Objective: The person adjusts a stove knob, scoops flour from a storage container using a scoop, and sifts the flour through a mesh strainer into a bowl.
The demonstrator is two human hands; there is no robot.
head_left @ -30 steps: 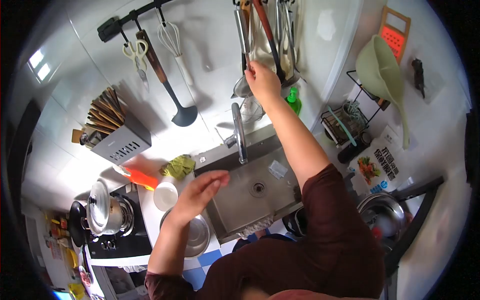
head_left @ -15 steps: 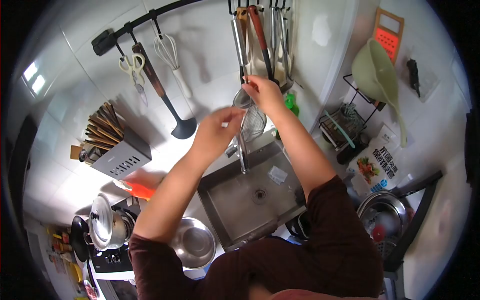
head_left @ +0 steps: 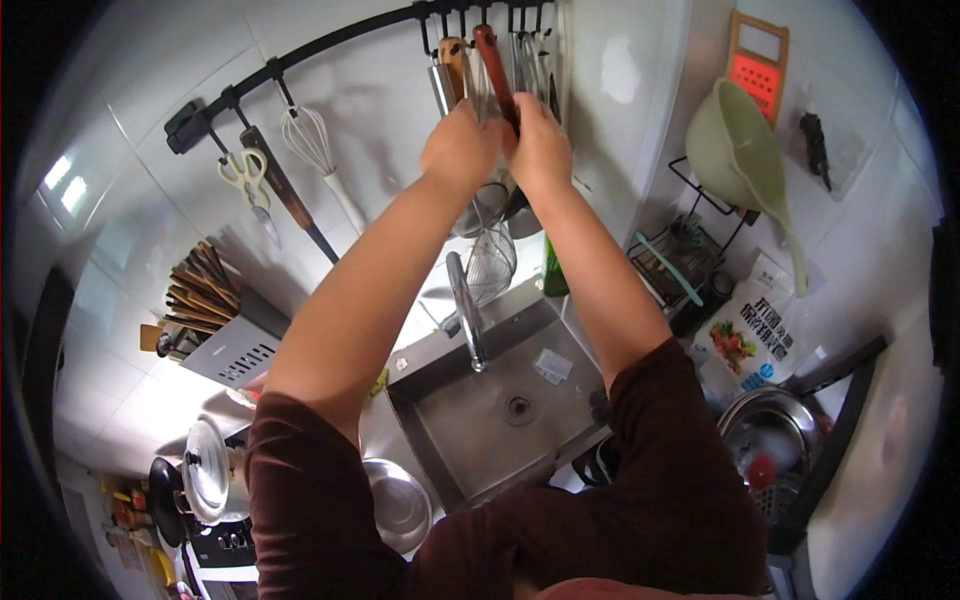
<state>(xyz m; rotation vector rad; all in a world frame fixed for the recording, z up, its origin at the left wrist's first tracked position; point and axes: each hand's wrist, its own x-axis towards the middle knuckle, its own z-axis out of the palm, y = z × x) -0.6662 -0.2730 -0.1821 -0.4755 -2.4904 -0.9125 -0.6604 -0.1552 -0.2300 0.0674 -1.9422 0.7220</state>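
Note:
My left hand point(head_left: 462, 148) is raised among the hanging utensils, its fingers curled just beneath a tan wooden handle point(head_left: 453, 68). Close beside it, my right hand point(head_left: 542, 150) has its fingers bent at the lower end of a reddish-brown handle point(head_left: 495, 68). My own hands cover the fingertips, so what each one grips cannot be made out. Below them hangs a wire mesh strainer point(head_left: 492, 262), above the faucet point(head_left: 465, 310). A dark utensil head point(head_left: 522, 215) shows under my right wrist.
A black rail point(head_left: 340, 45) carries a whisk point(head_left: 308, 140) and scissors point(head_left: 243, 180). Below is a steel sink point(head_left: 415, 430) with a small clear packet point(head_left: 552, 366). A metal bowl point(head_left: 398, 505) and pot point(head_left: 207, 470) stand left; a green colander point(head_left: 735, 150) hangs right.
Both hands have gone up from the strainer to the hanging handles and drawn close together. My left forearm now covers the ladle's head. The view has shifted slightly.

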